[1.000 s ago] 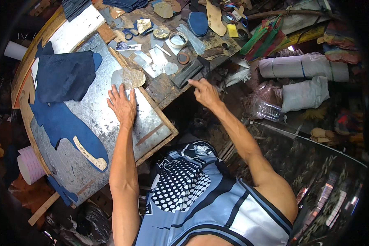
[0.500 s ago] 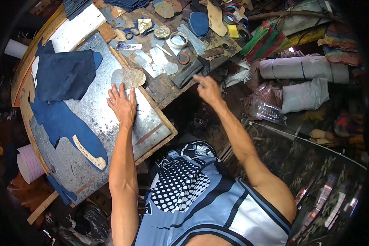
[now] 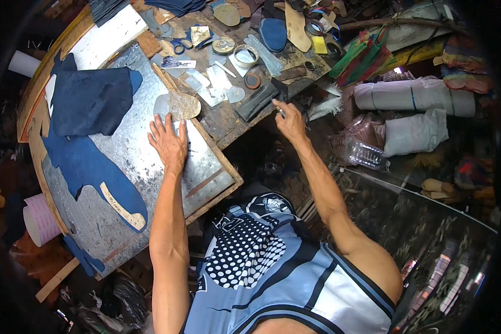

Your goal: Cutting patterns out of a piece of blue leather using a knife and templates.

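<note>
Two of your hands are at work, well apart from each other. Your left hand (image 3: 168, 146) is spread open and palm down, its fingertips against the near edge of a rounded flat template (image 3: 178, 106), which lies on the metal-faced board (image 3: 203, 161) with its right end lapping over the wooden rim. Your right hand (image 3: 291, 123) is curled around a small slender object (image 3: 280, 110), too small to identify, just beside the dark block (image 3: 257, 103) at the near edge of the bench (image 3: 217, 125); whether it touches the block, you cannot tell from here. To do this well, press lightly and evenly with the left fingertips, since the template may rock over that rim, and favor a loose right wrist with the fingertips clear of the block's edge. As for containers, a round flat tin (image 3: 224, 45) stands on the far part of the bench, its contents hidden. Right of it is a pale round tub (image 3: 246, 54), seemingly open, though what it holds is unclear. Farther right, off the bench, a bulging white sack (image 3: 416, 132) hides its filling, near clear plastic containers (image 3: 366, 153) that look empty.
</note>
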